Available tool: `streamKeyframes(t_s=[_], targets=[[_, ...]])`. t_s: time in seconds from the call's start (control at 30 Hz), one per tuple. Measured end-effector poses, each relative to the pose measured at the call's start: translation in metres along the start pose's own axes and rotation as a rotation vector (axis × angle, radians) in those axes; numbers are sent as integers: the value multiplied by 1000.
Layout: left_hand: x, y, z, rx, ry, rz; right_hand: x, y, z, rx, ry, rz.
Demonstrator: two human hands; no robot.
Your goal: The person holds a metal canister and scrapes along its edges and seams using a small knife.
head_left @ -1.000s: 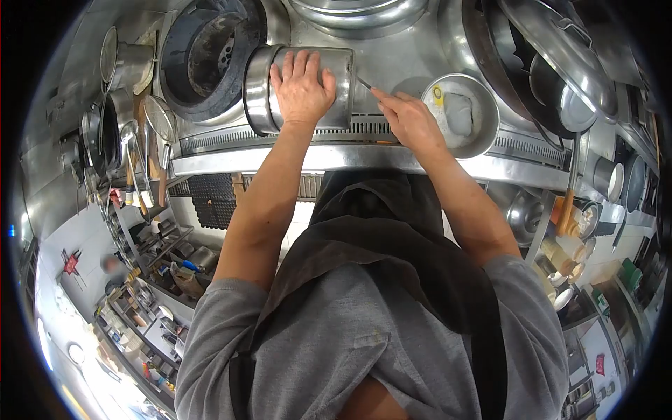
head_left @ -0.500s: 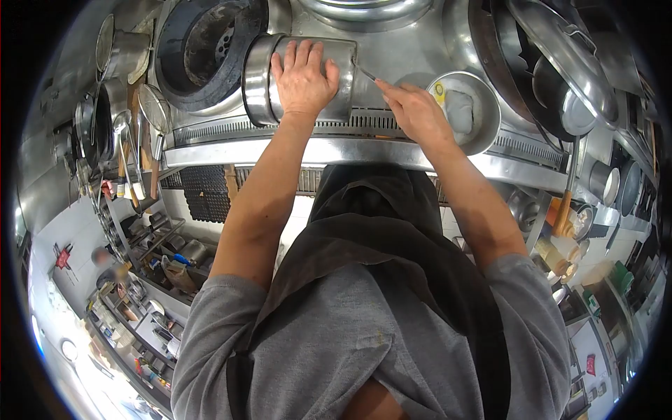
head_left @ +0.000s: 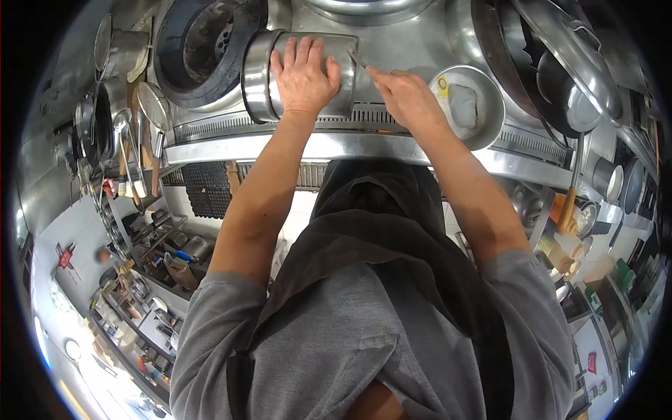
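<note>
A steel pot (head_left: 343,94) lies on its side on the metal counter, its bottom end to the right. My left hand (head_left: 305,78) rests flat on top of it, fingers spread. My right hand (head_left: 409,99) is closed round a thin metal tool (head_left: 357,59), whose tip is at the pot's right end; the handle is hidden in the hand. Just right of that hand stands a round metal bowl (head_left: 495,112) with a pale cloth-like item (head_left: 463,106) and a small yellow item (head_left: 442,86) in it.
A dark burner ring (head_left: 171,59) is at the upper left. Strainers and ladles (head_left: 154,105) hang at the left. A large wok with a steel lid (head_left: 570,59) stands at the right. A slotted drain (head_left: 371,117) runs along the counter's front edge.
The tool tip has shifted slightly along the pot's right end, and my right hand has moved a little left and up. My left hand stays on the pot. The view has shifted slightly.
</note>
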State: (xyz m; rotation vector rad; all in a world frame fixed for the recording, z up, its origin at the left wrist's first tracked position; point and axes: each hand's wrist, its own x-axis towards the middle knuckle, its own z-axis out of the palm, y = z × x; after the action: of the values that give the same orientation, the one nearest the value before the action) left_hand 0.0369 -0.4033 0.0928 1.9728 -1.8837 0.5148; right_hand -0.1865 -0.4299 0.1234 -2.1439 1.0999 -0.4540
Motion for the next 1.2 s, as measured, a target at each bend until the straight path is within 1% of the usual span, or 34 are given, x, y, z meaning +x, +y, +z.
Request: streamKeyframes(t_s=[0.07,0.1,0.17,0.27,0.4,0.6,0.67,0.7,0.77,1.0,1.1,1.2], targets=[[2,3,-2,28,-60,-41,2,-4,-1,-25,-14,59],[3,4,-2,29,-54,-47,-1,-5,-3,-29,-16,52],[7,2,-1,16,-60,-45,-9,-5,-9,7,52,23],[7,2,0,25,-56,-43,-23,-9,-8,59,47,67],[9,1,2,13,-47,-34,-20,-4,-7,49,37,78],[8,0,4,3,-43,-43,-20,-5,-8,23,61,30],[7,-1,7,-43,15,-16,-20,-5,-7,-24,25,52],[6,-1,7,-45,11,-16,-20,-4,-6,-23,22,55],[7,-1,6,-44,10,-6,-11,0,-5,-81,32,8],[11,-2,7,-48,15,-14,-9,-3,-3,26,80,37],[11,0,6,1,-28,-34,-14,-1,-8,25,29,49],[12,-2,9,-59,9,-15,-12,1,-9,24,45,7]])
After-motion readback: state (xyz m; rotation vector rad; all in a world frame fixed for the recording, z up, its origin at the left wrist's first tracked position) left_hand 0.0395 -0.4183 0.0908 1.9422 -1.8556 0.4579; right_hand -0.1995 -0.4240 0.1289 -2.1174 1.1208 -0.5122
